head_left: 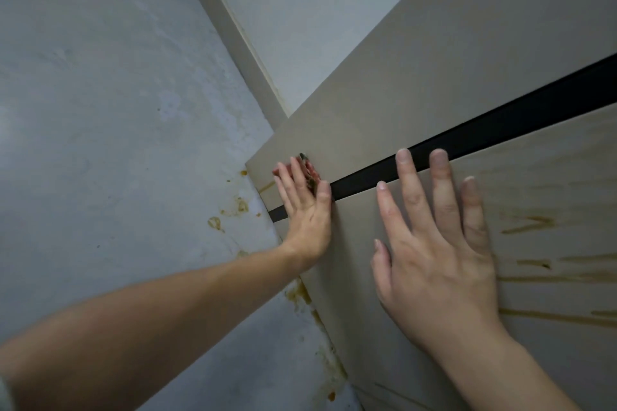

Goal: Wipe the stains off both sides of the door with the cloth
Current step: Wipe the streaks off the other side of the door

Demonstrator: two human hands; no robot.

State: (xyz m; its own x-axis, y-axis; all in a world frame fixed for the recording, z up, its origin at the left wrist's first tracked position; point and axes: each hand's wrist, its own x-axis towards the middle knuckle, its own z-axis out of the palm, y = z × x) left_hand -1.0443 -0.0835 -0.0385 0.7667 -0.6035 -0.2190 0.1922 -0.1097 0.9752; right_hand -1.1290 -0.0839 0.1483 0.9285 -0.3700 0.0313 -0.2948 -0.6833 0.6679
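A beige door (434, 83) with a black strip (484, 130) across it fills the right half of the head view. Brown streaky stains (531, 225) mark its face at the right. My left hand (305, 207) lies flat near the door's outer edge, fingers straight, pressing a small patterned cloth (309, 170) of which only a bit shows past the fingers. My right hand (437, 243) rests flat on the door below the strip, fingers spread, holding nothing.
A grey wall (117, 110) fills the left, with brown splatter marks (233, 210) close to the door's edge. A pale frame strip (240, 40) runs diagonally above the door, with a lighter wall (317, 10) behind it.
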